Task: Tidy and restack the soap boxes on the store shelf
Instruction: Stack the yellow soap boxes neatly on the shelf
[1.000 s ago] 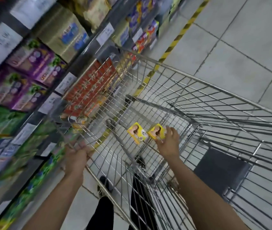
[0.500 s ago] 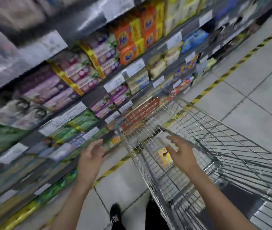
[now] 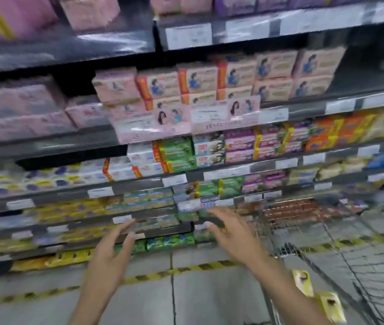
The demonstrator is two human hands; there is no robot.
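Rows of soap boxes fill the store shelves in front of me: pink boxes (image 3: 198, 83) high up, green and purple ones (image 3: 176, 153) in the middle, yellow and green packs (image 3: 139, 198) lower down. My left hand (image 3: 112, 252) and my right hand (image 3: 230, 233) are both raised toward the lower shelves with fingers spread, holding nothing and touching nothing. Two small yellow soap boxes (image 3: 303, 285) lie in the wire cart at the lower right. The view is motion-blurred.
The wire shopping cart (image 3: 327, 242) stands at my right, close to the shelf, with a red pack (image 3: 289, 209) against its far side. Yellow-black tape (image 3: 186, 269) runs along the tiled floor by the shelf base. Price labels (image 3: 174, 180) line the shelf edges.
My view swung up from the cart to the shelves. My left hand left the cart rim and my right hand left the yellow box; both now reach toward the lower shelves.
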